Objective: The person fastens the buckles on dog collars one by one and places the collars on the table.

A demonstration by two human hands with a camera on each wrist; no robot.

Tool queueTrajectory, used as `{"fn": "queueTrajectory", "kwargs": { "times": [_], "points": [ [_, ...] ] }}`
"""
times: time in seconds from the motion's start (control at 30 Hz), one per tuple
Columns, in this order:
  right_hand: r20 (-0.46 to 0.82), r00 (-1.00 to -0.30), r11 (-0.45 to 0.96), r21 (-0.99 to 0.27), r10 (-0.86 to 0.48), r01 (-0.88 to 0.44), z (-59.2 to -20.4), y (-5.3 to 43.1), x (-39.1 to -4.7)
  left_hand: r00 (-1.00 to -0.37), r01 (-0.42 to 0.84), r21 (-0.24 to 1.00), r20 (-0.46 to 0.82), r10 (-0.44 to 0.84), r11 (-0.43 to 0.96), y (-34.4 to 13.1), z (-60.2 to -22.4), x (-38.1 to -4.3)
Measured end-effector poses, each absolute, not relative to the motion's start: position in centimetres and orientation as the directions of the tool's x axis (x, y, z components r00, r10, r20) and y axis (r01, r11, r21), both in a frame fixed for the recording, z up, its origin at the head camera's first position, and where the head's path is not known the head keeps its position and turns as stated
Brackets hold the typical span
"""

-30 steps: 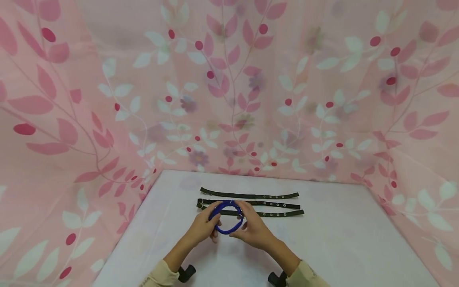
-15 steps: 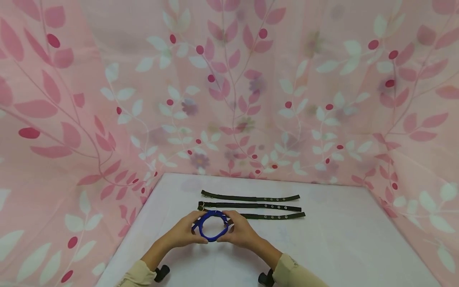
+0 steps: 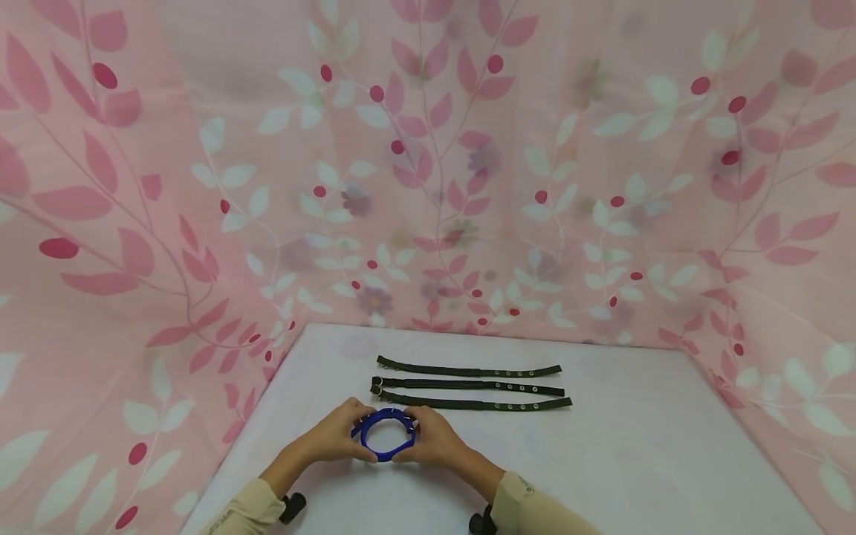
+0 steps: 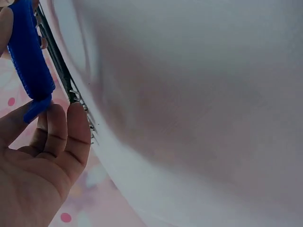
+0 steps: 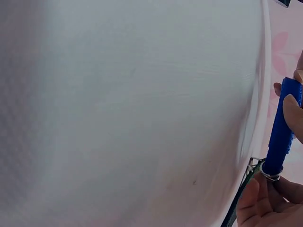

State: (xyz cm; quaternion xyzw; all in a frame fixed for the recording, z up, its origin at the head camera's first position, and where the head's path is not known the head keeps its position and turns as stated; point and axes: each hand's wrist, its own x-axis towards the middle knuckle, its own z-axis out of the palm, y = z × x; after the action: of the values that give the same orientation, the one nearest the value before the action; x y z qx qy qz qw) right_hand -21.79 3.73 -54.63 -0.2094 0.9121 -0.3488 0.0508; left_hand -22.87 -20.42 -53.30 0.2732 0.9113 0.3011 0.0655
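A blue pet collar (image 3: 386, 455), bent into a round loop, is held up over the near part of the table. My left hand (image 3: 337, 432) pinches its left side, where a short blue strap end (image 4: 38, 109) sticks out. On the loop's right side, my right hand (image 3: 431, 438) grips it between thumb and fingers. The right wrist view shows the blue band (image 5: 279, 135) edge-on, with a metal ring (image 5: 271, 176) at the right hand's fingertips. Beyond both hands lie three dark green collars, a far one (image 3: 461, 370), a middle one (image 3: 455, 384) and a near one (image 3: 455, 405).
The green collars lie side by side on the white tabletop (image 3: 602, 461), buckles to the left and eyelets to the right. Pink floral cloth (image 3: 428, 186) walls the table at the back and both sides. A black wrist device (image 3: 293, 508) hangs below the left sleeve.
Both hands have moved left and nearer to me with the blue collar, uncovering the green collars' left ends. The left hand has changed its hold, its thumb now at the loop's lower edge.
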Motion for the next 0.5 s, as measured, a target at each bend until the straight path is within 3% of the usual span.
{"fn": "queueTrajectory", "kwargs": {
  "times": [0.5],
  "points": [
    [-0.036,-0.926,0.729,-0.628,-0.376,-0.271,-55.5,2.9,-21.8,-0.805,0.484,0.557,-0.019,0.593,0.675,-20.2,-54.4,-23.8]
  ]
}}
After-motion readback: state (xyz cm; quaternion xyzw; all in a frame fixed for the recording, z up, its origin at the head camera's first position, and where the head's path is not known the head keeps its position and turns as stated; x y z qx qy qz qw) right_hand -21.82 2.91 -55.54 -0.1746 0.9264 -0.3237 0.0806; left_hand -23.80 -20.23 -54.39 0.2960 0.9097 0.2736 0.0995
